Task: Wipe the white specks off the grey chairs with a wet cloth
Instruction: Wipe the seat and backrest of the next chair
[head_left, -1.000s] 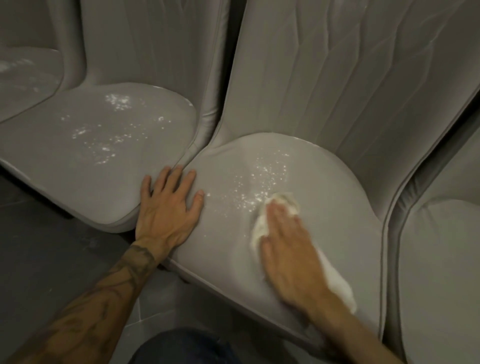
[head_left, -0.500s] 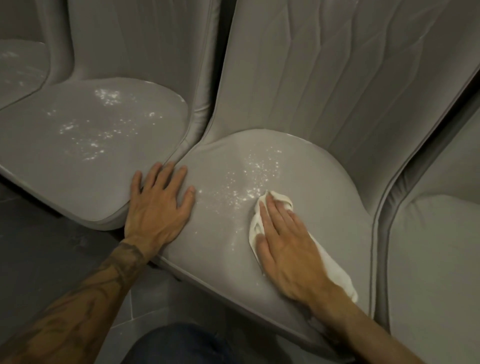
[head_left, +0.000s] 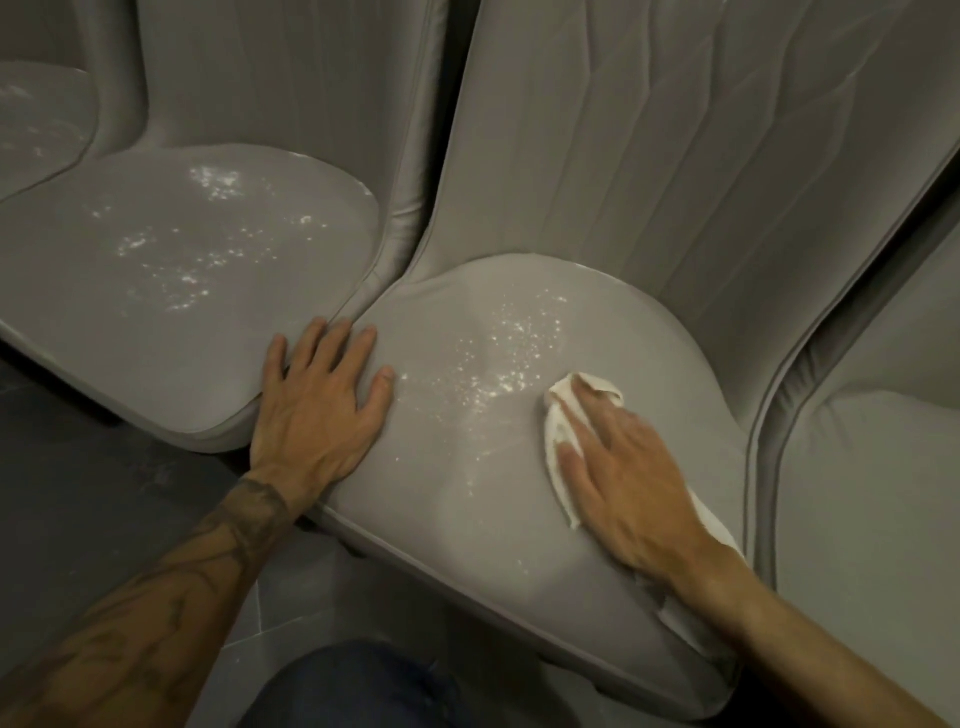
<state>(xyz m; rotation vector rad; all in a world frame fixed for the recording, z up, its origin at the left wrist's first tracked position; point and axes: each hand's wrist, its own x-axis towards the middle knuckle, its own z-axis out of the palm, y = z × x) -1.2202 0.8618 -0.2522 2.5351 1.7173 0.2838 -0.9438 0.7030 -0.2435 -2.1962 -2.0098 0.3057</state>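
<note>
A grey chair seat (head_left: 467, 519) fills the middle of the view, with white specks (head_left: 509, 353) scattered over its back half. My right hand (head_left: 623, 478) lies flat with straight fingers on a white cloth (head_left: 558, 436), pressing it onto the seat just right of the specks. My left hand (head_left: 317, 410) rests flat with spread fingers on the seat's left edge, where it meets the neighbouring chair. That left chair seat (head_left: 78, 322) carries its own patches of white specks (head_left: 197, 244).
A third grey seat (head_left: 872, 509) stands at the right, and part of a fourth speckled seat (head_left: 36, 119) at the far left. Tall padded backrests (head_left: 675, 156) rise behind. Dark tiled floor (head_left: 104, 493) lies below, and my knee in blue fabric (head_left: 353, 691) sits at the bottom.
My right hand has slid the cloth to the right across the seat, away from the specks. My left hand has stayed put on the seat edge.
</note>
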